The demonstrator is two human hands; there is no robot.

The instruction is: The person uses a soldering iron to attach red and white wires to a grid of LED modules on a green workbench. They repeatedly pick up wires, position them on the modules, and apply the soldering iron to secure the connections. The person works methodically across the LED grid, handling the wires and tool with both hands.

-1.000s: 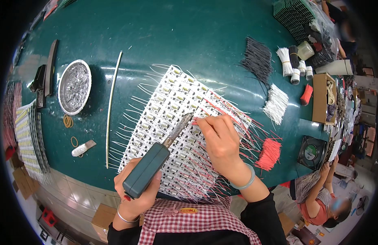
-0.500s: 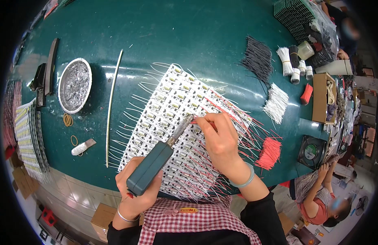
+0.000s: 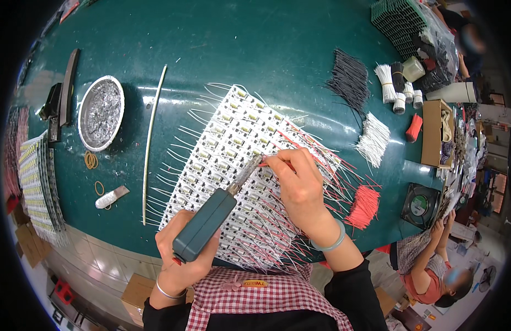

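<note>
My left hand [image 3: 184, 251] is wrapped round the dark green body of a soldering iron [image 3: 205, 225]. Its metal tip slants up and to the right, down to a white panel of small circuit boards [image 3: 214, 161]. Close to that tip, my right hand [image 3: 299, 185] pinches a red wire [image 3: 262, 164] whose end is at the board. Red wires fan out along the panel's right side, and white wires [image 3: 181, 144] stick out along its left side. The exact contact between tip, wire and board is too small to make out.
Right of the panel lie piles of red wires [image 3: 364, 207], white wires [image 3: 373, 140] and black wires [image 3: 348, 77]. A small black fan [image 3: 420, 204] stands near the right edge. Leftward are a long white strip [image 3: 154, 146] and a bowl of metal scraps [image 3: 120, 113]. Another person [image 3: 432, 276] works at right.
The soldering iron's body has shifted slightly up and right, its tip staying at about the same spot. My right hand has edged slightly up, still pinching the red wire.
</note>
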